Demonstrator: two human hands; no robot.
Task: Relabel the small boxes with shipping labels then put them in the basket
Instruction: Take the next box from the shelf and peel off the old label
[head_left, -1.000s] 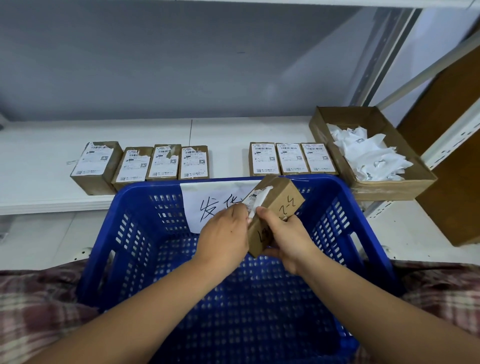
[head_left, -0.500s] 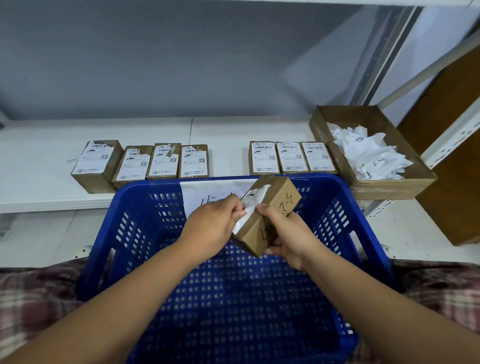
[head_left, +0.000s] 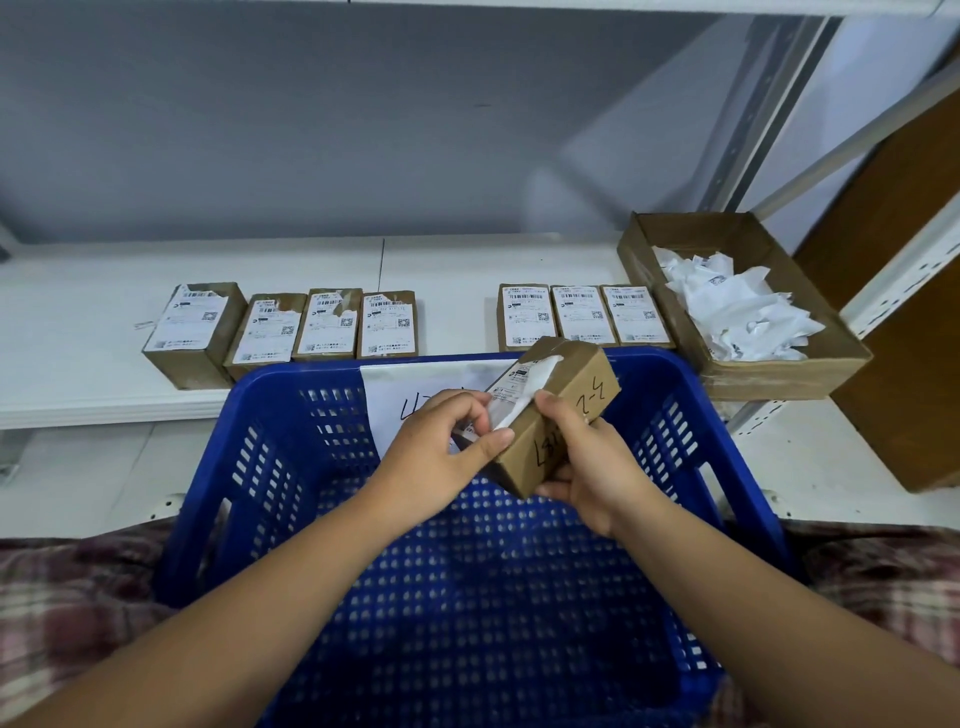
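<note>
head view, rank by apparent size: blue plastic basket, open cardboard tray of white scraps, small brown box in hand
1. blue plastic basket
2. open cardboard tray
3. small brown box, despite being nearer than the tray

A plain grey wall (head_left: 311, 130) fills the back, evenly and softly lit. Below it runs a white shelf (head_left: 78, 291), its top split by 1 thin dark seam (head_left: 383, 260) into 2 panels. The edge of an upper shelf (head_left: 623, 4) shows at the very top. To the right stand a white slotted upright (head_left: 904, 275) and 1 pale diagonal brace (head_left: 857, 143), with a brown wooden board (head_left: 914, 405) behind them. A lower white surface (head_left: 78, 478) lies beneath the shelf.
</note>
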